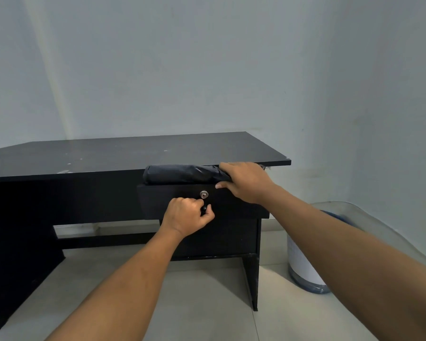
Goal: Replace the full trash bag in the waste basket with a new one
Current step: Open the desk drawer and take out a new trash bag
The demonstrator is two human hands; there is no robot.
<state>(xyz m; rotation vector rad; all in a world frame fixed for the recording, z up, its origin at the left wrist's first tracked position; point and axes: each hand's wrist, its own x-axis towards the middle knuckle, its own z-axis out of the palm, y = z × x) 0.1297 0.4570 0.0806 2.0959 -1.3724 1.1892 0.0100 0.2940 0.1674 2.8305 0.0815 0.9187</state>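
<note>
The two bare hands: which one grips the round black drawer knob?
The left hand, the lower one, pinches the round black knob under the silver keyhole; the right hand holds the rolled black plastic bag higher up.

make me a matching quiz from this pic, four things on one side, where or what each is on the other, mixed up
1 left hand
2 right hand
3 waste basket
4 lock

a on the floor beside the desk
b silver, on the drawer front
c holds the drawer knob
d grips the black bag roll

Pairs: 1-c, 2-d, 3-a, 4-b
</note>
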